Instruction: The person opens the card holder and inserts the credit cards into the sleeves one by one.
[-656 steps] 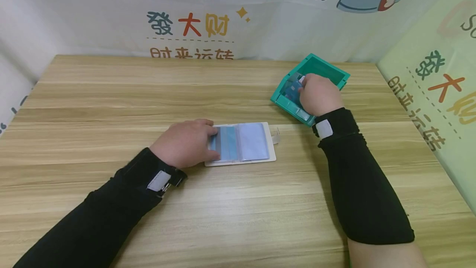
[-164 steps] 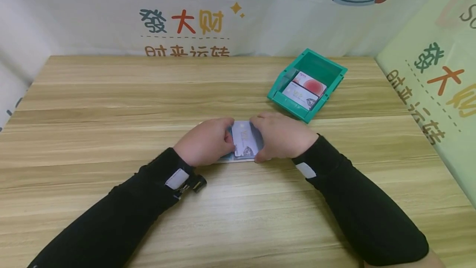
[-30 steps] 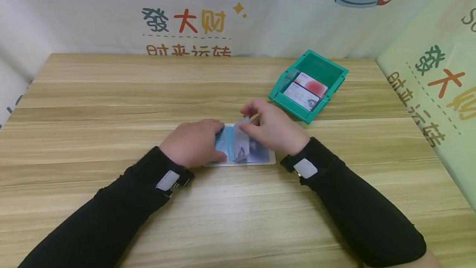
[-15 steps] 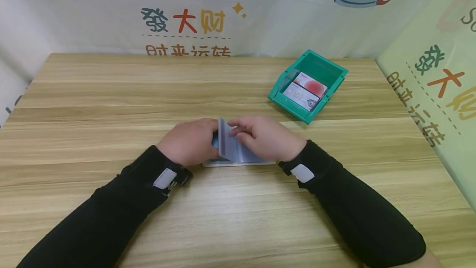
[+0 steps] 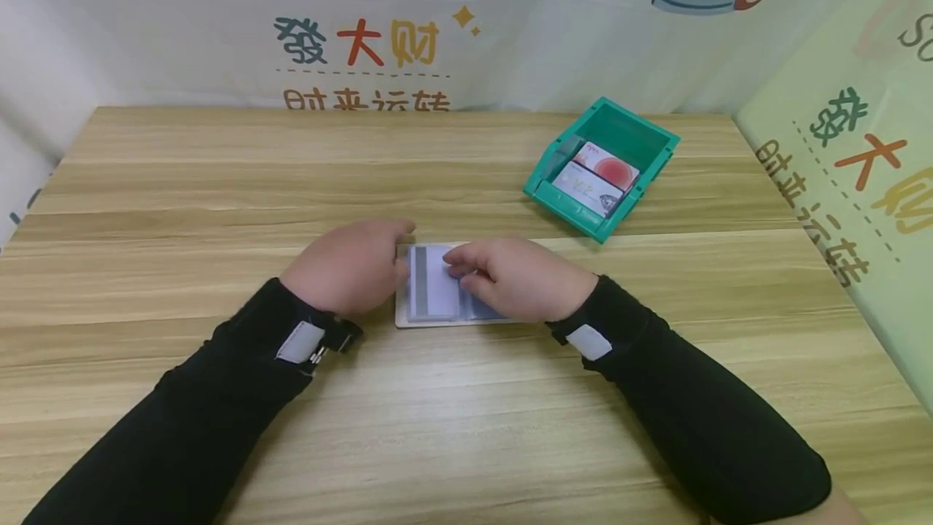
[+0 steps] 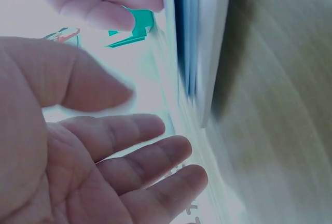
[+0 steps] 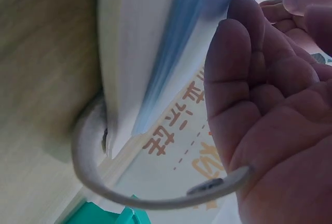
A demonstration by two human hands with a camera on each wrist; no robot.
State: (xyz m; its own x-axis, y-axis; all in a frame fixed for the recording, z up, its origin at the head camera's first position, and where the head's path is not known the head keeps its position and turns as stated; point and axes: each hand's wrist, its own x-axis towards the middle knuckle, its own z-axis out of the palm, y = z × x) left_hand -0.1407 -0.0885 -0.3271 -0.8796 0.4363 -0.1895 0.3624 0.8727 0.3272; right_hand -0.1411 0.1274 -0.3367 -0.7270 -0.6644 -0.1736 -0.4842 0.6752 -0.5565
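A small card holder with a pale cover [image 5: 402, 319] lies spread on the table in the head view. Its left-hand clear sleeve [image 5: 440, 298] shows a white card back with a grey stripe. My left hand [image 5: 346, 267] hovers at the holder's left edge, thumb and fingers apart, holding nothing. Over the middle and right-hand page is my right hand [image 5: 526, 278], fingers loosely bent; whether the fingertips touch the sleeve is unclear. The right wrist view shows the stacked blue-tinted sleeves [image 7: 174, 53] edge-on and a curved strap [image 7: 83, 156] with a metal snap by the palm.
A green bin [image 5: 535, 185] stands at the back right, with a red-and-white card [image 5: 608, 164] and a white VIP card [image 5: 586, 189] in it. A printed cloth [image 5: 182, 23] hangs behind the wooden table [image 5: 466, 428].
The sleeve page, lifted at its edge and then standing upright, now lies flat on the left. My left hand has drawn back leftward. Much earlier, my right hand reached into the bin.
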